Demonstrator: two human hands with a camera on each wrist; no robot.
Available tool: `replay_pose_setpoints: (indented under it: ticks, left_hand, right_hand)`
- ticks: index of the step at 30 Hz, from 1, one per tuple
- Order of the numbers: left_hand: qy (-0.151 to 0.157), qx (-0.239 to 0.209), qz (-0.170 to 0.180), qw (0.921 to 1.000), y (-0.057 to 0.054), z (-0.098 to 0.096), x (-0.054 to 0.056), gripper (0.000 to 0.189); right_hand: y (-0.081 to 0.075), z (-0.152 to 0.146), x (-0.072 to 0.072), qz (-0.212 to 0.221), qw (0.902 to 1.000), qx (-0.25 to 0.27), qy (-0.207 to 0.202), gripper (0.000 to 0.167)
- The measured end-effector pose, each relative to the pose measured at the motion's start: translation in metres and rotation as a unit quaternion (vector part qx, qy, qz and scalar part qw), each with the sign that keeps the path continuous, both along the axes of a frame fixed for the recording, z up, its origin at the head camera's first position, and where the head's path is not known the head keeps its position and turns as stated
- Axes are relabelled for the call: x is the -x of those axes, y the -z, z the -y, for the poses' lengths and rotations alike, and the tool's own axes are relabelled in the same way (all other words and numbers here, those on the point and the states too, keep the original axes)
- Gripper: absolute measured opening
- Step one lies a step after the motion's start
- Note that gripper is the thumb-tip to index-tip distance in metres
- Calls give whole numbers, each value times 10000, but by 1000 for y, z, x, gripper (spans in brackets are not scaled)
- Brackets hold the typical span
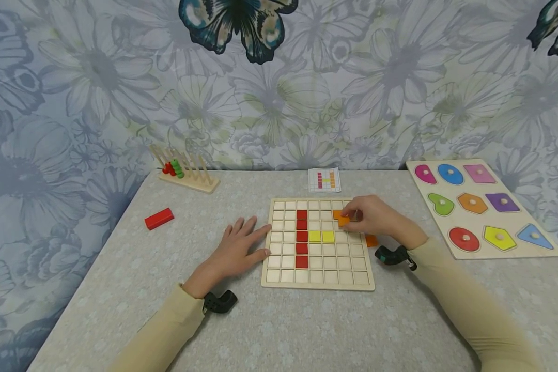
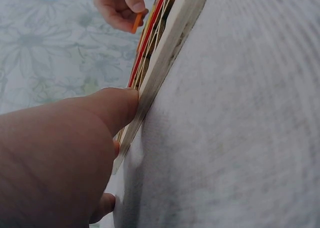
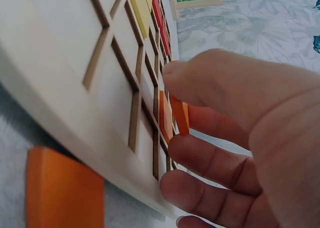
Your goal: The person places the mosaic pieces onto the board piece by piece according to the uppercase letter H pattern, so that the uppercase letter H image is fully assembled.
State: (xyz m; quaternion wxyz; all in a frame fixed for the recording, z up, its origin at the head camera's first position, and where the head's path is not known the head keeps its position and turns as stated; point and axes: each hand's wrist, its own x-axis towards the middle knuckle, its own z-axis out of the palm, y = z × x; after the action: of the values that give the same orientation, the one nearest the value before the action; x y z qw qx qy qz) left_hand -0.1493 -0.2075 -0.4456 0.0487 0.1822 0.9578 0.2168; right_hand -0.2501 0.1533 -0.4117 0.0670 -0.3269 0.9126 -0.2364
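Note:
A wooden grid board (image 1: 317, 281) lies flat on the table. Several red tiles (image 1: 301, 248) form a column in it, and two yellow tiles (image 1: 322, 236) sit side by side to their right. My right hand (image 1: 376, 219) pinches an orange tile (image 3: 180, 115) between thumb and fingers, just over the board. Another orange tile (image 3: 165, 119) lies in a cell right beside it. My left hand (image 1: 234, 253) has its fingers spread, with fingertips touching the board's left edge. Past that edge, the left wrist view shows the held orange tile (image 2: 136, 22) at a slant.
Orange pieces (image 1: 371, 241) lie against the board's right side, partly hidden by my right hand. A pattern card (image 1: 324, 180) is behind the board. Left are a red block (image 1: 159, 219) and a peg stand (image 1: 189, 181) with beads; right, a shape puzzle (image 1: 454, 206).

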Motion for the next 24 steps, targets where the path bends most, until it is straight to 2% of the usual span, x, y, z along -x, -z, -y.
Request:
replay_pose_setpoints:
  ticks: [13,24]
  left_hand:
    - [-8,-8,-29,10000,2,-1,0,63]
    - [-6,-18,-50,10000,1,-1,0,63]
  right_hand:
    - [6,3,0,73,9999,-39,-116,27]
    - [4,4,-4,0,9999,-32,-126,27]
